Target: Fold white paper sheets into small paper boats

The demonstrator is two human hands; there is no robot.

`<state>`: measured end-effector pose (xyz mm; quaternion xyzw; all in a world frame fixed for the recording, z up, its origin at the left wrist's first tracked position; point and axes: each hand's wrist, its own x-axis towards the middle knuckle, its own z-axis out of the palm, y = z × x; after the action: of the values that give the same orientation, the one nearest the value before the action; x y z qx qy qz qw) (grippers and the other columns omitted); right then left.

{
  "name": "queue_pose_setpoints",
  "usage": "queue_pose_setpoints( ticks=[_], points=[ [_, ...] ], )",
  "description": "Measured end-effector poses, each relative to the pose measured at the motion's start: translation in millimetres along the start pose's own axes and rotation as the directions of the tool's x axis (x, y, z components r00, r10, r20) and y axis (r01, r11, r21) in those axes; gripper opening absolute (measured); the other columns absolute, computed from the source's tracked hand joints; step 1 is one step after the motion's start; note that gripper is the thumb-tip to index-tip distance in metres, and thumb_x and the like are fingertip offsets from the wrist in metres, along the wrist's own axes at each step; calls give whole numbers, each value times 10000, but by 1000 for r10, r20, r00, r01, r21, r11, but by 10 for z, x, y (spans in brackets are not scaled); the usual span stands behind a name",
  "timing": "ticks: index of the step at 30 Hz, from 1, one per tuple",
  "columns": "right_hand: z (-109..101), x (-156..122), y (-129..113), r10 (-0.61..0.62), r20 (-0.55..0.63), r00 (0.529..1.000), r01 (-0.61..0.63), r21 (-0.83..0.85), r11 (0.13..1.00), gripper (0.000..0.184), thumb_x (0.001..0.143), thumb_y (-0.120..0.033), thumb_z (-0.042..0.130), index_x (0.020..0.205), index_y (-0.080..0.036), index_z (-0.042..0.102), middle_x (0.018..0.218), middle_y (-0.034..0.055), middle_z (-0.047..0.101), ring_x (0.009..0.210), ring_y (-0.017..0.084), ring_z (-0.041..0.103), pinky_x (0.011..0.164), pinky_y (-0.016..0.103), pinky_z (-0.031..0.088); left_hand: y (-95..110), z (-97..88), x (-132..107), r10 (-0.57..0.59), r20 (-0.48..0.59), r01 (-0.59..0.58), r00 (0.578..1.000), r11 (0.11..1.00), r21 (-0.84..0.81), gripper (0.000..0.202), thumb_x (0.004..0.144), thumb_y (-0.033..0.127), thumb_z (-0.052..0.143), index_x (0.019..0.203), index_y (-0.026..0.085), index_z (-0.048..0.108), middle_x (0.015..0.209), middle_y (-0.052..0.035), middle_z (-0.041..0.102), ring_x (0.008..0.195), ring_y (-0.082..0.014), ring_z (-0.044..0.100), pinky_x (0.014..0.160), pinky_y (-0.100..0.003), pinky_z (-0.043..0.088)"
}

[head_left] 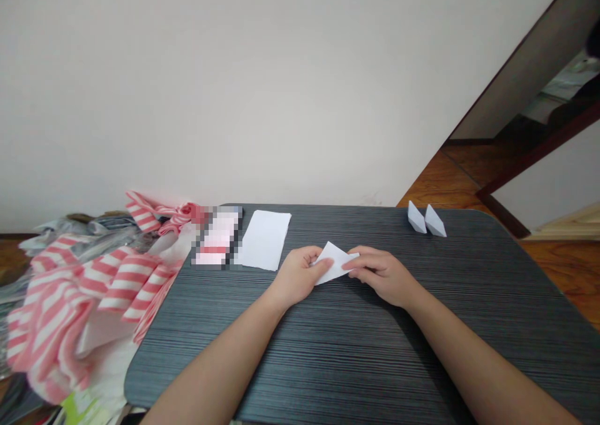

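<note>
Between my two hands is a small folded piece of white paper [334, 264], roughly triangular, held just above the dark table [328, 344]. My left hand [300, 272] pinches its left side, thumb on top. The right corner is gripped by my right hand [382, 274], with thumb and fingers closed on it. Fingers hide parts of both edges. A stack of white paper sheets [265, 239] lies on the table, beyond and left of my left hand. Two folded white paper shapes [417, 217] with pointed tips stand side by side at the far right of the table.
A pixelated flat object [217, 236], pink and white with a dark edge, lies left of the paper stack. Red-and-white striped cloth [60, 306] and plastic bags are heaped left of the table. A pale wall [244, 87] rises behind the table's far edge.
</note>
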<state>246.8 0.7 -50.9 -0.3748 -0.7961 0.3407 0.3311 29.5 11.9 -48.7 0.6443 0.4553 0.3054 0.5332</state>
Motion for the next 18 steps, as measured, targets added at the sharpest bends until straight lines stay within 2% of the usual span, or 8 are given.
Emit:
queue_pose_setpoints(
  ticks=[2,5,8,10,12,15,18],
  points=[
    [-3,-4,-6,4,3,1000,-4,0,1000,181,875,-211,544,966,-213,700,951,54,635,804,152,597,709,274,453,7,-6,1,-6,7,6,1000,1000,-6,310,828,421,529,882,143,654,784,-32,642,674,-138,544,591,-232,393],
    [-12,2,-43,30,-11,999,-30,-3,1000,181,882,-230,530,937,-206,701,837,43,629,718,145,583,653,271,446,32,-5,-4,-3,45,5,999,999,-41,315,846,414,501,890,139,648,791,-42,643,675,-141,551,593,-236,398],
    [-15,17,-79,81,-48,996,-81,8,997,206,893,-264,508,862,-196,699,733,35,602,646,142,560,595,268,440,61,16,-20,21,68,-13,997,992,-124,313,842,386,520,1032,150,597,835,-54,647,705,-147,570,625,-245,414],
    [-11,26,-85,116,-80,990,-114,32,993,224,894,-288,502,844,-191,698,733,43,603,635,146,559,570,268,445,76,32,-36,48,52,-38,998,983,-178,446,789,346,606,1182,177,482,867,-48,645,700,-141,573,628,-242,416],
    [-5,30,-78,144,-108,984,-138,60,989,228,889,-305,504,857,-190,698,749,51,609,631,149,565,550,266,452,87,38,-51,82,25,-76,996,980,-183,597,717,305,690,1228,203,399,889,-34,635,674,-125,556,612,-230,405],
    [1,29,-63,162,-121,979,-153,85,985,220,885,-301,509,866,-190,697,763,51,606,635,148,574,545,263,459,95,27,-63,116,23,-114,993,991,-64,496,669,309,729,1096,204,499,849,-9,605,656,-111,512,590,-214,377],
    [1,27,-59,170,-121,978,-159,95,983,206,884,-280,510,856,-190,693,769,47,600,637,143,575,548,259,462,93,13,-56,116,36,-119,993,990,81,328,696,338,701,975,196,603,818,-10,596,662,-119,498,580,-217,366]
  ],
)
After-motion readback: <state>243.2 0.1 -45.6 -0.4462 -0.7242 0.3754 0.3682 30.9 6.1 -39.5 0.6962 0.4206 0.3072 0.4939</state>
